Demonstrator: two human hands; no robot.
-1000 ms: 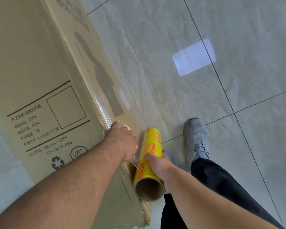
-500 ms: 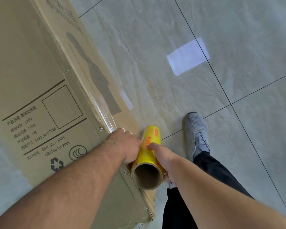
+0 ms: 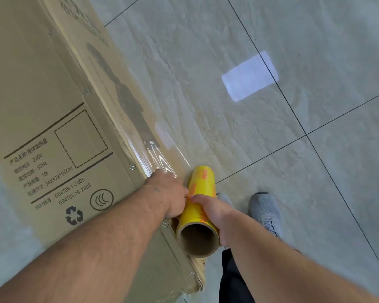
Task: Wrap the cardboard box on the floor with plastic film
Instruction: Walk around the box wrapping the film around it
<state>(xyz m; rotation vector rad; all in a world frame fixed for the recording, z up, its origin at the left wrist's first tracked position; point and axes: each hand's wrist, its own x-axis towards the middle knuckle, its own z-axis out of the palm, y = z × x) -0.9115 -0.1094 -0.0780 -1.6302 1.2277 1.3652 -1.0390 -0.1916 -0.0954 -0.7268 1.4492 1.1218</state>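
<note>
A long cardboard box (image 3: 42,95) with printed labels lies on the tiled floor, filling the left side. Clear plastic film (image 3: 160,158) is stretched over its right upper edge, shiny and wrinkled. My left hand (image 3: 169,193) sits on that edge just below the film, fingers curled over the side and holding the film there; the fingertips are hidden. My right hand (image 3: 214,211) grips the yellow film roll (image 3: 201,184), which lies along the box's side with its open cardboard core facing me. The roll touches my left hand.
My grey shoes (image 3: 264,208) stand on the pale floor tiles right of the roll. A bright light patch (image 3: 249,75) reflects on the floor further out. The box's near corner (image 3: 197,283) is close to my leg.
The roll has moved in against my left hand. More stretched film shows along the box edge above my left hand. My left hand stays on the edge.
</note>
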